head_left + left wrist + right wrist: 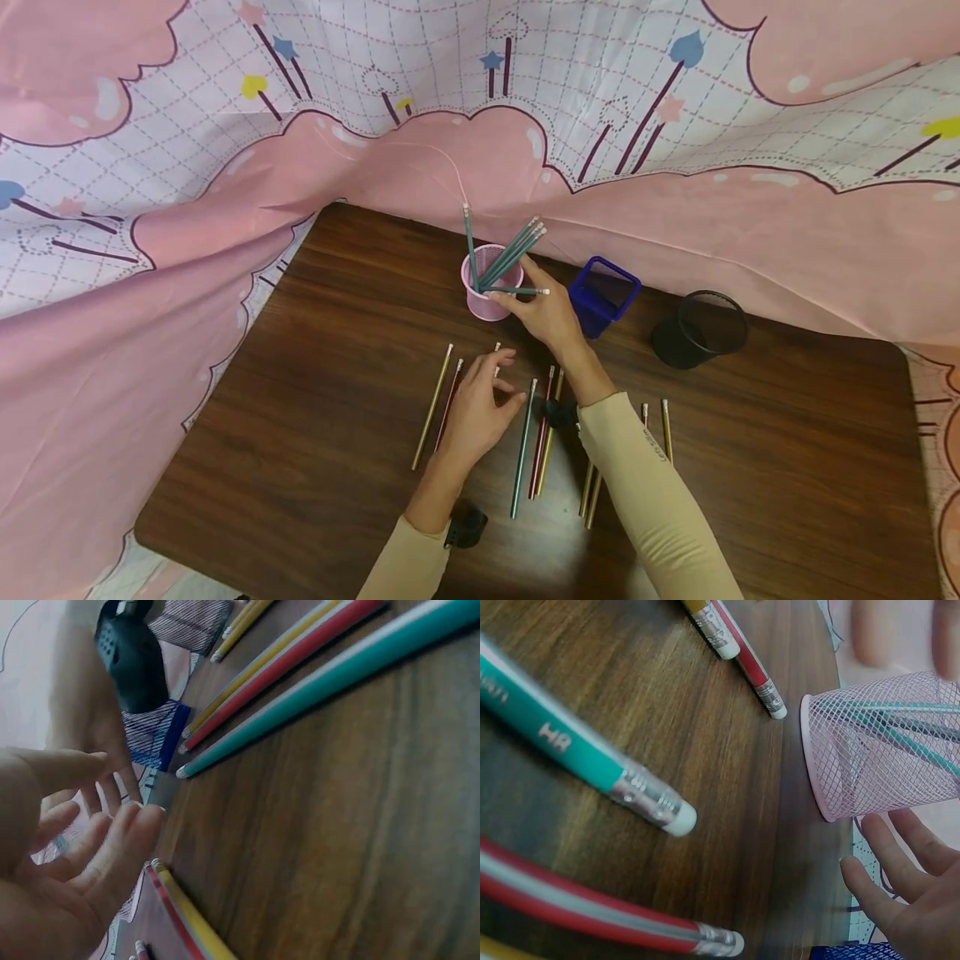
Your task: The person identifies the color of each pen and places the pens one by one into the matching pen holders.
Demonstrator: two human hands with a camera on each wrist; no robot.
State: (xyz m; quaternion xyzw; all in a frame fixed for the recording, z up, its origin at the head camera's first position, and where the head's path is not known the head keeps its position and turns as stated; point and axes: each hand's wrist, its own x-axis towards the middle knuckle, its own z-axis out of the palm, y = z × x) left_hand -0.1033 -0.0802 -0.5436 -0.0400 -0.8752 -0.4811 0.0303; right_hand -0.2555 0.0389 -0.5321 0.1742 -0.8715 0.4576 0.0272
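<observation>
A pink mesh cup (pixel 487 307) stands at the back of the table with several green pencils (pixel 510 257) leaning in it. My right hand (pixel 551 312) is at the cup's right side, thumb near the front rim and fingers spread. One green pencil (pixel 525 291) lies almost level across the rim, over that hand. In the right wrist view, the fingers (pixel 900 862) are extended beside the mesh cup (pixel 885 742). My left hand (pixel 480 412) hovers above the table among loose pencils, its fingers relaxed with nothing between them. A green pencil (pixel 522 454) lies to its right.
Yellow and red pencils lie left of the left hand, including a yellow pencil (pixel 432 408). Another red pencil (pixel 542 442) lies between the arms, and several more are near the right sleeve. A blue square mesh holder (pixel 592 321) and a black mesh cup (pixel 678 342) stand right of the pink cup.
</observation>
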